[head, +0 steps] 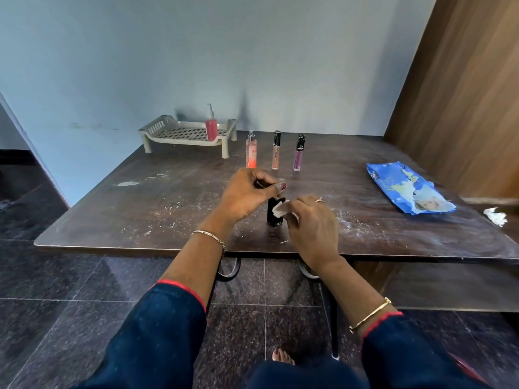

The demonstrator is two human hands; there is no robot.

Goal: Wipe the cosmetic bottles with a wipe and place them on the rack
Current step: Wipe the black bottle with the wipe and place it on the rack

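1. dark wooden table (140,197): scuffed, flecked with white specks.
2. beige slotted rack (179,133): at 11 o'clock on the table, against the wall.
3. blue wipe packet (407,189): flat at 3 o'clock, near the right edge.
4. left hand (247,195): fingers curled, thumb and fingertips pinching the top of the black bottle (273,217).
5. right hand (311,223): fingers curled round the white wipe (280,209), pressing it to the bottle's side.
6. red pump bottle (211,127): upright on the rack, right half.
7. peach spray bottle (251,153), peach gloss tube (276,153), purple gloss tube (299,155): upright in a row at 12 o'clock of the hands, apart from one another.
8. black bottle: upright, base on the table at 6 o'clock, between both hands.
9. crumpled white scrap (495,216): at 4 o'clock of the packet, by the table's right edge.
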